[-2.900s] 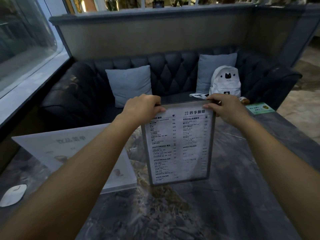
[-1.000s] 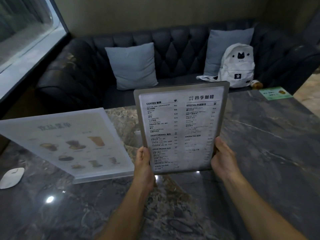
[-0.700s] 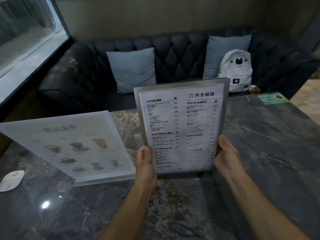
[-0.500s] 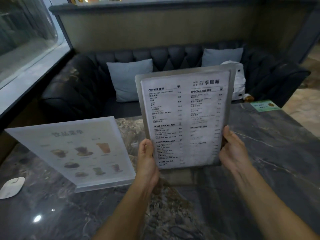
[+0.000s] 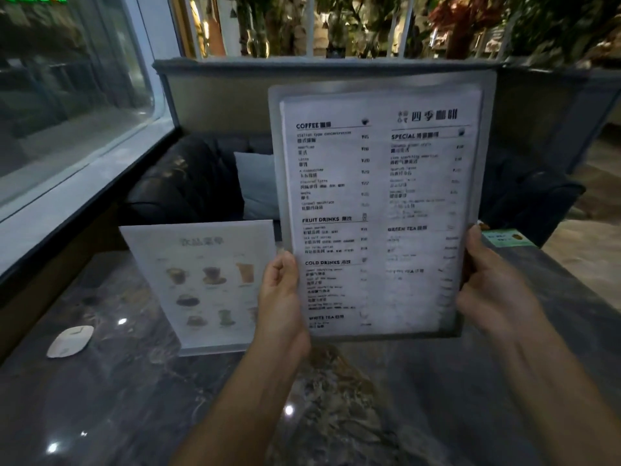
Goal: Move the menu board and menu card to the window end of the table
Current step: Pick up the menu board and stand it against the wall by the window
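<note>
The menu card, a grey-framed sheet of printed drink lists, is held upright in the air above the dark marble table. My left hand grips its lower left edge and my right hand grips its lower right edge. The menu board, a clear stand with drink pictures, stands on the table to the left of the card, toward the window. My left hand overlaps the board's right edge.
A small white dish-like object lies on the table at the left. A black tufted sofa with a grey cushion sits behind the table. A green card lies at the table's far right edge.
My hands moved from the card's top edge to its lower sides. The card has been lifted off the table and raised higher and closer to the camera.
</note>
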Action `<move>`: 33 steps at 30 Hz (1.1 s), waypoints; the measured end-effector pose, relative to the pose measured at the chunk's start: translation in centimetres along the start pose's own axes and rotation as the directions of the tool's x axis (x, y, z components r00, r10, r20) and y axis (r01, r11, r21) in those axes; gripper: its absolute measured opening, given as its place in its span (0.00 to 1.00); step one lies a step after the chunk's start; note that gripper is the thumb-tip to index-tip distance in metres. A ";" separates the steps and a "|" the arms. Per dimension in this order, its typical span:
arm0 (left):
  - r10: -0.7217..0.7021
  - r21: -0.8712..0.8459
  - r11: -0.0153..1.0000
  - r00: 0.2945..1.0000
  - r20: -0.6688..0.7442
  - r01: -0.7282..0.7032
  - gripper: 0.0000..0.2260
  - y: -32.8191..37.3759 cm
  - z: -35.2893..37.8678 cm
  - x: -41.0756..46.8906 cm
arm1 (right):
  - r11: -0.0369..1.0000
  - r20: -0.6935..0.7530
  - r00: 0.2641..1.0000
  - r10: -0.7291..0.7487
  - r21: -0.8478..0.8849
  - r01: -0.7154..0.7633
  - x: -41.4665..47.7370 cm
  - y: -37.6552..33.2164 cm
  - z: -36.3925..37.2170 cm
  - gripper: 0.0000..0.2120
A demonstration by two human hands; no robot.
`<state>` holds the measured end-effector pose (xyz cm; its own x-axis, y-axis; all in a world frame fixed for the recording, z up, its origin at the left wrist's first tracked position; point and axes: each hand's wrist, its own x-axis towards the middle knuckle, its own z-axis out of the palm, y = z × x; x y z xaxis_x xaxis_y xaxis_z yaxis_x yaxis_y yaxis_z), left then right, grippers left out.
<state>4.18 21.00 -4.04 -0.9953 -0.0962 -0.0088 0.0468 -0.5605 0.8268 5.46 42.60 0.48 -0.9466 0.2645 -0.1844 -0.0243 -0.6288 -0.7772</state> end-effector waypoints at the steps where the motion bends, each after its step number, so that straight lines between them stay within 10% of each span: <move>1: -0.001 -0.009 1.000 1.000 -0.007 0.001 0.09 0.7 -0.4 -1.0 | 1.000 0.020 1.000 0.006 -0.012 -0.006 -1.0 0.0 0.2 0.20; 19: 0.139 -0.014 0.988 0.933 -0.330 -0.152 0.11 11.2 -15.1 -14.7 | 0.952 0.358 0.883 0.304 -0.142 -0.270 -13.2 10.9 9.6 0.15; 33: 0.229 0.049 0.955 0.626 -0.746 -0.291 0.12 14.3 -27.7 -23.0 | 0.838 0.521 0.657 0.545 -0.369 -0.403 -16.4 27.1 19.8 0.25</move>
<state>30.04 -7.59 -7.57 -0.5490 -0.8019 -0.2358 0.3307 -0.4675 0.8198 13.93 6.75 -5.65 -0.8024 -0.5499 -0.2318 0.4795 -0.3629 -0.7989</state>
